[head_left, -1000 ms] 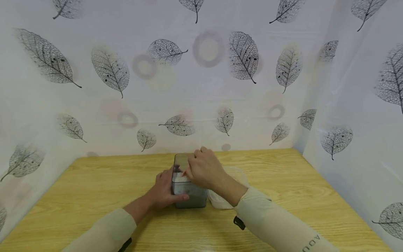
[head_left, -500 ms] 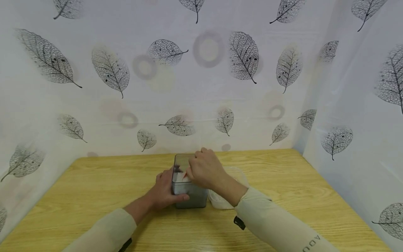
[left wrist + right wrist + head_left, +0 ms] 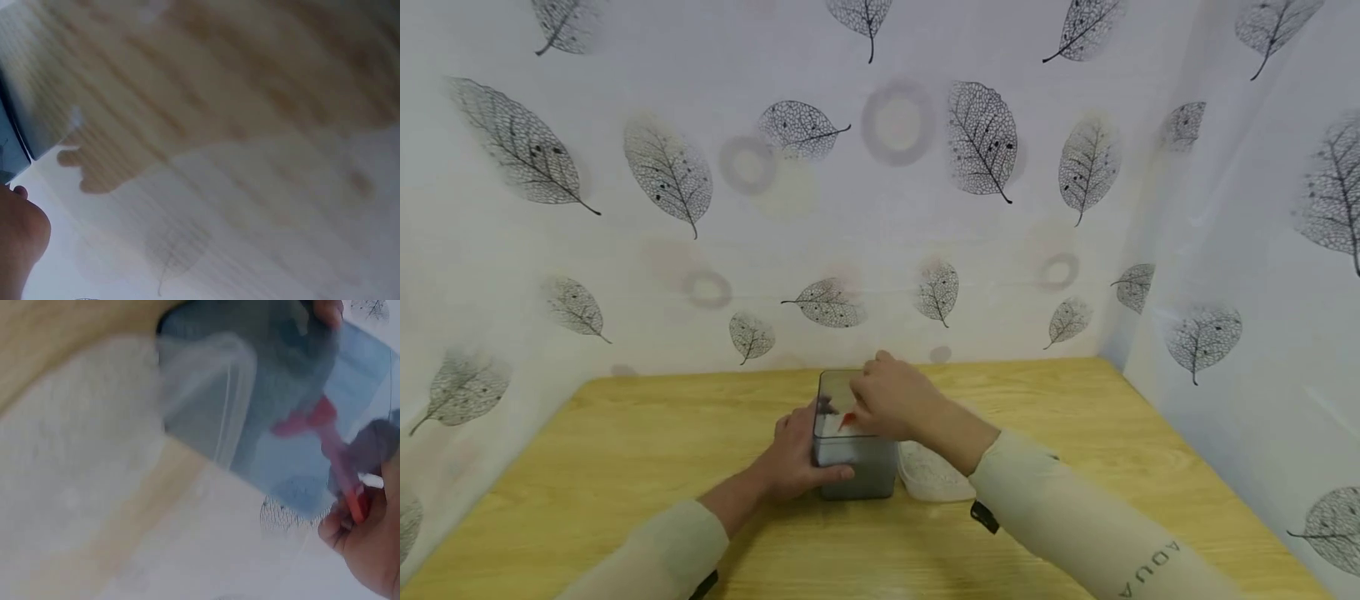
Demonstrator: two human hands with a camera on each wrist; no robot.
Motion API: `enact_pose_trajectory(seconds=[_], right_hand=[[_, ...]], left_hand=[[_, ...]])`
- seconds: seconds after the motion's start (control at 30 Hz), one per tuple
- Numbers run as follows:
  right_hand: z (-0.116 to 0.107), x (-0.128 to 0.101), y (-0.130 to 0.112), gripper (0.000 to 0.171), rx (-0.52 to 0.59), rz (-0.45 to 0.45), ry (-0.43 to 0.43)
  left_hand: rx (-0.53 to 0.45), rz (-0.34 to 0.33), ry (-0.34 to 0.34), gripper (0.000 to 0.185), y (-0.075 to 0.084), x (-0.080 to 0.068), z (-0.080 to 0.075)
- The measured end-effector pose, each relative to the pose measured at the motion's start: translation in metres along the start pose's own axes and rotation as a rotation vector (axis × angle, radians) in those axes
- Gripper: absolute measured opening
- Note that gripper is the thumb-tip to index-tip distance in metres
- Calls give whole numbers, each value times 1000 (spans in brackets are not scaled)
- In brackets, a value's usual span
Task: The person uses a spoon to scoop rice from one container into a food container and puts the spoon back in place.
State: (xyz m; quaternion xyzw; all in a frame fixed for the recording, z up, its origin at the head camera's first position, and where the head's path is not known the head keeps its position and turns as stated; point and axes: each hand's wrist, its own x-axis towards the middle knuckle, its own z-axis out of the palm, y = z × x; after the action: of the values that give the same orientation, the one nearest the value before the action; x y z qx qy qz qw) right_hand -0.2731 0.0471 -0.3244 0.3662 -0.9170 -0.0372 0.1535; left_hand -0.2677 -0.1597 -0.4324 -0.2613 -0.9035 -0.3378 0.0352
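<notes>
head view shows a grey see-through box standing on the wooden table, toward its far middle. the left hand wraps the box's side at nine o'clock, thumb across the near face and fingers curled behind, likely to keep it from sliding. the right hand hovers over the open top, fingers pinched together on a small red scoop, whose head dips inside the box. a shallow clear tub of white grains sits touching the box at three o'clock, probably close for short trips.
</notes>
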Motion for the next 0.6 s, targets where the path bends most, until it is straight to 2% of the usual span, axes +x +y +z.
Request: enact_pose_trajectory(seconds=[0.1,0.17,0.27,0.43,0.6], right_hand=[[-6,-1,7,22,-67,-49,-83],[-8,-1,11,24,-129,-97,-101],[-10,-1,15,29,-203,-133,-97],[-21,0,23,36,-278,-121,-76],[-29,-5,32,35,-267,-103,-48]], left_hand=[[11,-7,-6,106,0,-1,1],[15,-15,-4,105,0,-2,1],[21,-17,5,105,0,-3,1],[16,-24,5,106,0,-2,1],[28,-32,-7,108,0,0,1]])
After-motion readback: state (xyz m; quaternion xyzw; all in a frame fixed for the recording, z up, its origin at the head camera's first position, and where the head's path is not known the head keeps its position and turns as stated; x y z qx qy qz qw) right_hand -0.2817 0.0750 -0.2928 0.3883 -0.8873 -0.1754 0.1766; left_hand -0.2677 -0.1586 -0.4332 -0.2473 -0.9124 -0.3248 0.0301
